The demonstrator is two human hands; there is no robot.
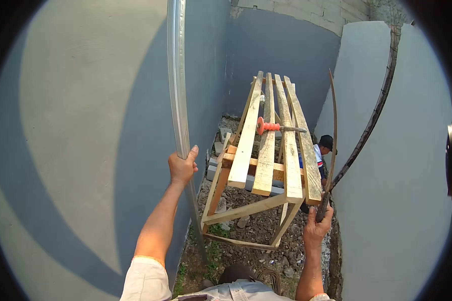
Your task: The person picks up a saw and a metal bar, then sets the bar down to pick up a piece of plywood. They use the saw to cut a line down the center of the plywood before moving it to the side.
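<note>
Fingers of the left hand (182, 168) wrap the upright metal strip (177, 85), left of the wooden scaffold (266, 150); right hand (317, 226) grips a curved bar (359, 145).

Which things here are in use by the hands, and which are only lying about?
In use:
- metal straightedge, held by left hand
- curved steel bar, held by right hand

Lying about:
- wooden scaffold
- orange-handled chisel
- rubble

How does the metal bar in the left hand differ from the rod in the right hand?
The bar is pale, shiny and wide; the rod is dark and thin. The bar runs almost straight up along the left wall; the rod looks bowed, leaning on the right wall. Each is gripped near its lower part, by the left hand and right hand.
</note>
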